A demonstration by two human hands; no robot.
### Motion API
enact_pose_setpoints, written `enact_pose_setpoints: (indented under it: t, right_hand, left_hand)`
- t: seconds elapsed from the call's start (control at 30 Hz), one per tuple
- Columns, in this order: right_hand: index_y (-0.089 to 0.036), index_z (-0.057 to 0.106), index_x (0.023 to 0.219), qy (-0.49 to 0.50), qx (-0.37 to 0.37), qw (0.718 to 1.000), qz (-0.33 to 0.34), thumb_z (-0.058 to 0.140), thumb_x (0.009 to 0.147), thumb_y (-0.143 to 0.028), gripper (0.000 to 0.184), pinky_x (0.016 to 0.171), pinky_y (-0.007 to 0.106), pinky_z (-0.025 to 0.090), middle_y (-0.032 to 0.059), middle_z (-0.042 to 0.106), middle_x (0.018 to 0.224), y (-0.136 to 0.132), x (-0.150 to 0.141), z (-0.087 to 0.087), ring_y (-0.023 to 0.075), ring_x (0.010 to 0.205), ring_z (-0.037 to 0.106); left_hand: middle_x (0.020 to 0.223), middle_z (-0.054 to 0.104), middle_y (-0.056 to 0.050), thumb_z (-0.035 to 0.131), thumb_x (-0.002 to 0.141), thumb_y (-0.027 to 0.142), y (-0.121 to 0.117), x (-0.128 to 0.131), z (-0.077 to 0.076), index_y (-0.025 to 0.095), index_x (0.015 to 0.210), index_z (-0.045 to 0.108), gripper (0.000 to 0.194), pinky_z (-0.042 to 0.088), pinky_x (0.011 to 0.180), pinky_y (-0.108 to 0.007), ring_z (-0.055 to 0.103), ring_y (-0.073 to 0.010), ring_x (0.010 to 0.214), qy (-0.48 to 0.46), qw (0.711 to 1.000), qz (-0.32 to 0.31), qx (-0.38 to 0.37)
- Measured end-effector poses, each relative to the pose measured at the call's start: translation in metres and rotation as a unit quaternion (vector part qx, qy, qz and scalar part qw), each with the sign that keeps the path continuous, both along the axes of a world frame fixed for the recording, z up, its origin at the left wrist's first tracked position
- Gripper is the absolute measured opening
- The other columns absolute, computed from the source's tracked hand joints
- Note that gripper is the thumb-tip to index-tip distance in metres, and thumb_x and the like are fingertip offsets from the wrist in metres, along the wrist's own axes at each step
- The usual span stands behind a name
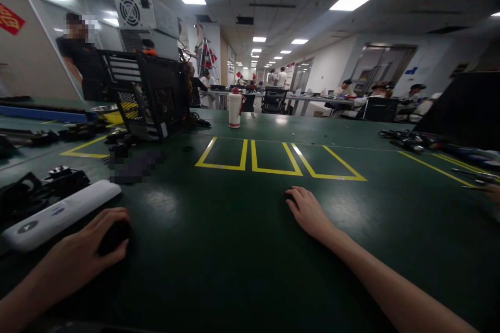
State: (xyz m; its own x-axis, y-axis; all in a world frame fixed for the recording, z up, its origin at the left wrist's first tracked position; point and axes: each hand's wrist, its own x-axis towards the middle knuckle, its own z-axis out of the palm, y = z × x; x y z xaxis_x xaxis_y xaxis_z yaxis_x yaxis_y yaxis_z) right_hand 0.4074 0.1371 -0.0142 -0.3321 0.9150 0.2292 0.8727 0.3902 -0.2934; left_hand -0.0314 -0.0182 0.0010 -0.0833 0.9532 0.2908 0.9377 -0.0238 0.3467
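My left hand (84, 244) is at the lower left, its thumb and fingers curved around a dark rounded object (113, 237) whose kind I cannot make out. Just beyond that hand lies a long white rounded device (64, 213) with a grey round spot at its near end. My right hand (310, 212) rests palm down on the dark green table (219, 250), fingers stretched out and thumb apart, holding nothing. Ahead of it, yellow tape outlines (277, 171) mark three areas on the table.
An open black computer case (156, 96) stands at the back left, with a power supply (136, 13) on top. A white cup (234, 109) stands at the back. Black parts (58, 182) lie left; cables (410, 140) lie right. Another person's hand (494, 192) is at the right edge.
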Motion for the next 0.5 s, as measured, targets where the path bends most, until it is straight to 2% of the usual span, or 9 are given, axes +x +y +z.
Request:
enact_pose_setpoints:
  t: [0.13, 0.27, 0.4, 0.5]
  right_hand:
    - [-0.016, 0.051, 0.109, 0.014, 0.002, 1.000, 0.004, 0.037, 0.083, -0.026, 0.031, 0.095, 0.043, 0.033, 0.0125, 0.048, 0.117, -0.001, -0.005, 0.002, 0.0266, 0.113, 0.041]
    - [-0.020, 0.049, 0.110, 0.122, -0.048, 0.990, 0.050, 0.045, 0.080, -0.027, 0.031, 0.089, 0.037, 0.040, 0.0073, 0.051, 0.113, -0.014, -0.025, 0.012, 0.0212, 0.105, 0.048]
    - [-0.022, 0.051, 0.105, 0.273, -0.148, 0.944, 0.109, 0.046, 0.080, -0.032, 0.027, 0.080, 0.033, 0.046, 0.0044, 0.056, 0.103, -0.023, -0.052, 0.023, 0.0170, 0.093, 0.055]
    - [-0.020, 0.053, 0.101, 0.372, -0.176, 0.902, 0.129, 0.050, 0.078, -0.035, 0.027, 0.082, 0.032, 0.045, 0.0039, 0.058, 0.100, -0.020, -0.064, 0.022, 0.0162, 0.091, 0.056]
  left_hand:
    - [0.104, 0.047, 0.004, 0.045, 0.077, 0.030, 0.027, 0.039, 0.018, 0.029, 0.102, 0.036, 0.026, 0.038, 0.086, -0.034, 0.049, -0.0186, 0.097, -0.010, 0.997, -0.069, -0.015]
    - [0.103, 0.047, -0.003, 0.050, 0.074, 0.028, 0.070, 0.086, 0.024, 0.022, 0.104, 0.037, 0.033, 0.041, 0.081, -0.032, 0.050, -0.0191, 0.093, -0.035, 0.986, -0.165, 0.003]
    - [0.103, 0.049, -0.003, 0.053, 0.072, 0.026, 0.113, 0.143, 0.019, 0.022, 0.106, 0.038, 0.037, 0.042, 0.080, -0.032, 0.053, -0.0185, 0.090, -0.058, 0.962, -0.265, 0.011]
    - [0.104, 0.051, -0.003, 0.055, 0.070, 0.025, 0.136, 0.184, 0.011, 0.023, 0.110, 0.038, 0.044, 0.043, 0.080, -0.033, 0.054, -0.0196, 0.090, -0.075, 0.951, -0.299, 0.033]
